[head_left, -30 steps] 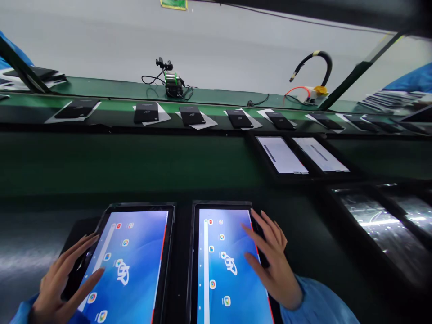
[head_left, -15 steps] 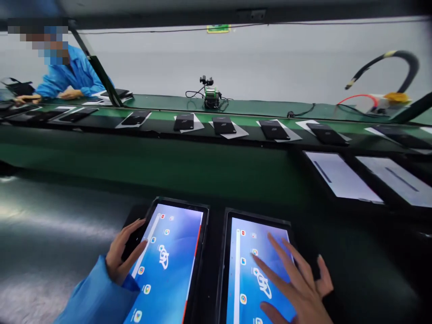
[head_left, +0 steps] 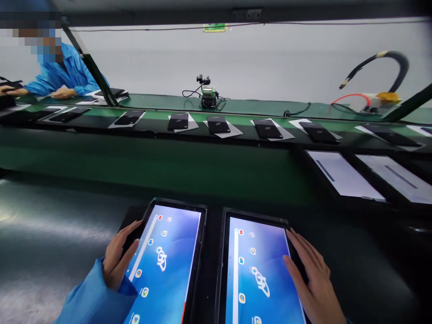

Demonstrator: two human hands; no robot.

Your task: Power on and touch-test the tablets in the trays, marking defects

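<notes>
Two lit tablets lie side by side in front of me, their blue home screens showing app icons. My left hand [head_left: 119, 258] rests on the left edge of the left tablet [head_left: 165, 265], fingers curled over its frame. My right hand [head_left: 310, 276] lies flat on the right edge of the right tablet [head_left: 256, 274], fingers stretched out over the bezel and screen corner. Neither hand lifts anything.
A green conveyor belt [head_left: 189, 157] runs across behind the tablets, with several black phones [head_left: 218, 125] on white sheets. Two white-screened tablets [head_left: 344, 175] lie at the right. A person in blue [head_left: 64, 74] works at far left. A small clamp device [head_left: 207, 92] and a black hose [head_left: 381, 63] stand behind.
My right hand slid from the middle of the right tablet's screen to its right edge. The left hand stayed at the left tablet's edge. The view turned left from a second ago.
</notes>
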